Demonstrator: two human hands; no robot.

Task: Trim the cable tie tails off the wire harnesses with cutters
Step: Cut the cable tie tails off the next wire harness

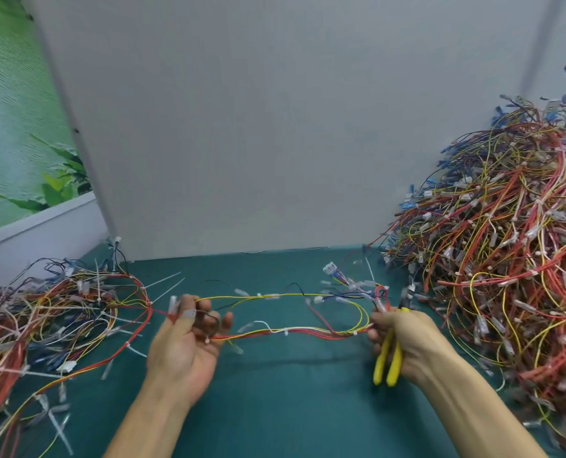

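Board: a grey upright board fills the upper middle of the frame, behind the table.
Table: a green table spans the lower half.
Right heap: a tall heap of red, yellow and blue wires sits on the table at the right edge.
Left heap: a lower heap of wires lies at the lower left.
Harness: a harness of red, yellow and white wires stretches between the 2 hands in the lower middle, just above the table.
Left hand: the left hand is palm up, its fingers curled round the harness's left end.
Right hand: the right hand has its fingers wrapped round the cutters. The harness's right end reaches it, but the blur hides any pinch.
Cutters: the cutters have 2 yellow handles close together pointing down, with the head blurred.
Tie tails: long white tie tails stick out of the left heap toward the middle.
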